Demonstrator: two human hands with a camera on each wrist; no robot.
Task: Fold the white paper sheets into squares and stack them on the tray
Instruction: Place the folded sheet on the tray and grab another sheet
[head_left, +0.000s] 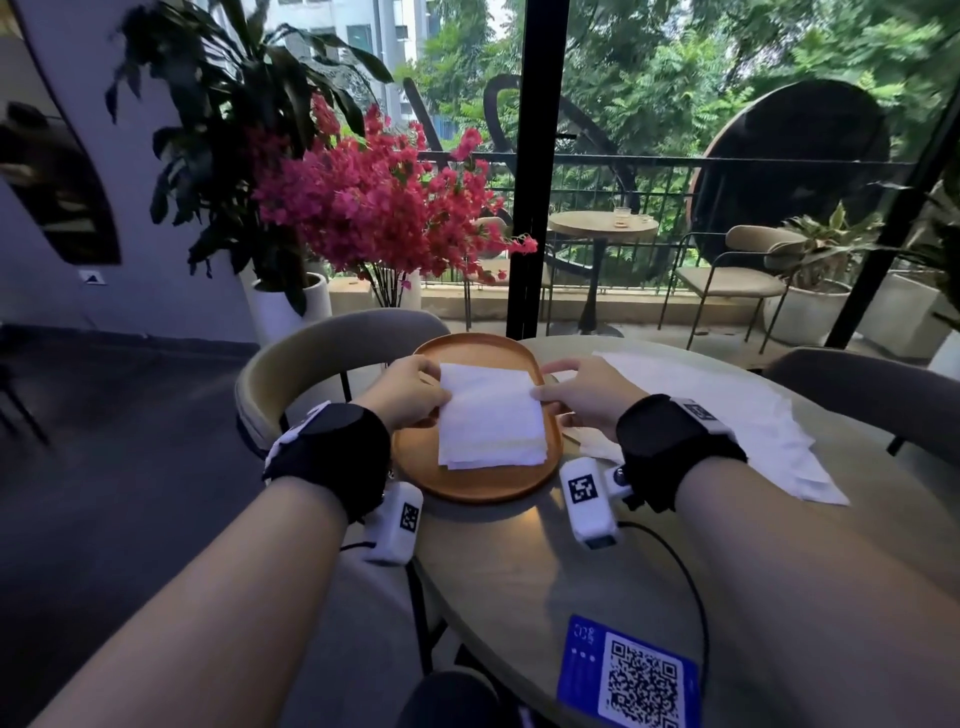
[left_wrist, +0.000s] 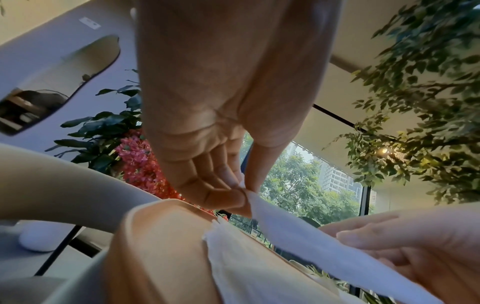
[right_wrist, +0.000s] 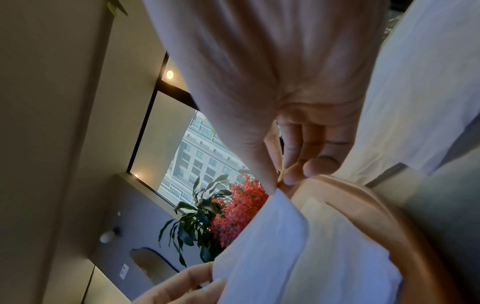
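Note:
A folded white paper square (head_left: 488, 405) hangs just above the stack of folded sheets (head_left: 493, 457) on the oval wooden tray (head_left: 467, 488). My left hand (head_left: 415, 395) pinches its far left corner between thumb and fingers; in the left wrist view that left hand (left_wrist: 244, 193) nips the folded paper (left_wrist: 311, 242) over the tray (left_wrist: 161, 246). My right hand (head_left: 576, 395) pinches the far right corner, and in the right wrist view the right hand (right_wrist: 275, 185) holds the paper (right_wrist: 265, 246) at its tip. Unfolded white sheets (head_left: 727, 410) lie flat on the table to the right.
The round table (head_left: 519, 571) carries a blue QR card (head_left: 628, 675) near its front edge and a black cable (head_left: 685, 571). Grey chairs (head_left: 311, 353) stand behind the tray and at the right. Pink flowers (head_left: 384, 202) and potted plants fill the back.

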